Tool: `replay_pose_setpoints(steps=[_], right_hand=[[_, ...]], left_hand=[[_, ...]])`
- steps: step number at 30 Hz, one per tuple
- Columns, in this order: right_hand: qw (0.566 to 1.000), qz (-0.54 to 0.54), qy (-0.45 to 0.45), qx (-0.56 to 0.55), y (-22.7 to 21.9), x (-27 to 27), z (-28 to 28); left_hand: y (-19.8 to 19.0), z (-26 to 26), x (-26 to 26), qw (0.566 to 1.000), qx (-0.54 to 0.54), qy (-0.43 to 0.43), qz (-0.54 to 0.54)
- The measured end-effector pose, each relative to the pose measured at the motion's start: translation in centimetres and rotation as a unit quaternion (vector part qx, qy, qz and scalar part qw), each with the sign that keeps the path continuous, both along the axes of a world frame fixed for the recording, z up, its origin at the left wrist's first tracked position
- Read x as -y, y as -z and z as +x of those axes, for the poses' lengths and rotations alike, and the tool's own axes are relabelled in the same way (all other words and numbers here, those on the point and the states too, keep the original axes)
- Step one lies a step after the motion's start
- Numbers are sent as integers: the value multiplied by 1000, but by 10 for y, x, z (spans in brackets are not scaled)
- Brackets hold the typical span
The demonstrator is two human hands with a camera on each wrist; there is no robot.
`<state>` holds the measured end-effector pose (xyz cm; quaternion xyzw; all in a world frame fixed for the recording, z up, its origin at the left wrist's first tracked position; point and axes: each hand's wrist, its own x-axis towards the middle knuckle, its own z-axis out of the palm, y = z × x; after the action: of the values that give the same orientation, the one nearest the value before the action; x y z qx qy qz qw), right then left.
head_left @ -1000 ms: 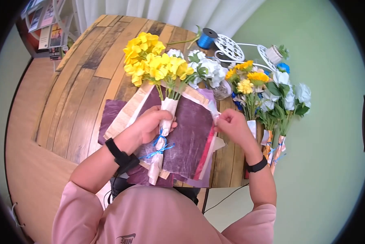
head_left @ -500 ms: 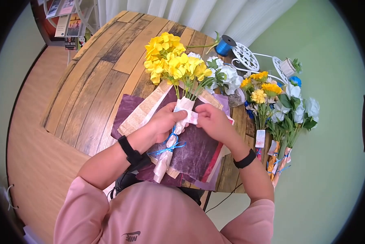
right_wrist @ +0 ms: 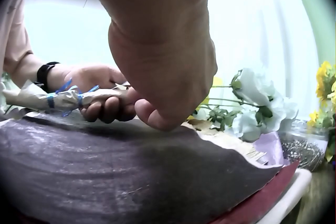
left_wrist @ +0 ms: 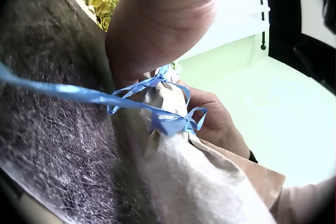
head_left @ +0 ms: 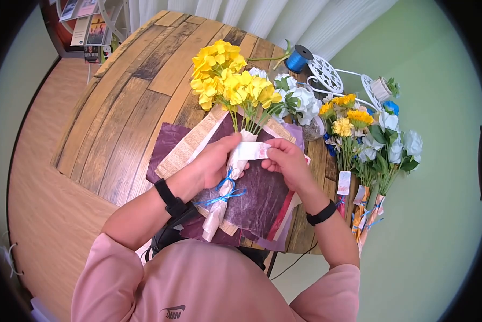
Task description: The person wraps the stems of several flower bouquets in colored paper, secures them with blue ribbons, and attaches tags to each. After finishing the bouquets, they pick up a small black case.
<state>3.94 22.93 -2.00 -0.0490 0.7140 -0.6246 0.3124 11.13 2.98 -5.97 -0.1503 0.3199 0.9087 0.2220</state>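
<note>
Yellow flowers stand out of a pale paper wrap tied twice with blue ribbon. The left hand grips the wrap below the stems; in the right wrist view its curled fingers show under it. A whitish strip with a faint print lies across the wrap's upper part, and the right hand pinches its right end between thumb and fingers. The left wrist view has the ribbon bows close up, with the left hand above them. Dark purple sheets lie beneath.
White flowers lie behind the sheets. A blue ribbon spool and a white metal stand are at the table's back. Several wrapped bouquets, one with white flowers, lie at the right edge. A clear container with pins is beside the sheets.
The right hand has come from the sheets' right edge to the wrap with the strip. Since half a second ago, the left thumb has lifted off the strip's end and the right hand has shifted slightly right.
</note>
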Motion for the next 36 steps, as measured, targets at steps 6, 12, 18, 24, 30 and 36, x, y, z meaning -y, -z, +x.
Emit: replay_pose_setpoints(steps=[6, 12, 18, 24, 30, 36], right_hand=[[994, 49, -34, -89, -22, 6, -20], [988, -35, 151, 25, 0, 17, -1], [993, 13, 29, 115, -4, 16, 31], [982, 74, -55, 167, -8, 17, 24], [973, -23, 38, 225, 0, 20, 29], [977, 2, 11, 211, 5, 28, 40]], left_hand=[[5, -4, 2, 999, -24, 21, -13], [-17, 13, -14, 976, -89, -93, -178], [2, 4, -17, 976, -78, -112, -171], [3, 2, -19, 974, -61, -129, -178], [-4, 4, -18, 979, -54, -121, -155], [6, 4, -20, 971, -60, -124, -193]])
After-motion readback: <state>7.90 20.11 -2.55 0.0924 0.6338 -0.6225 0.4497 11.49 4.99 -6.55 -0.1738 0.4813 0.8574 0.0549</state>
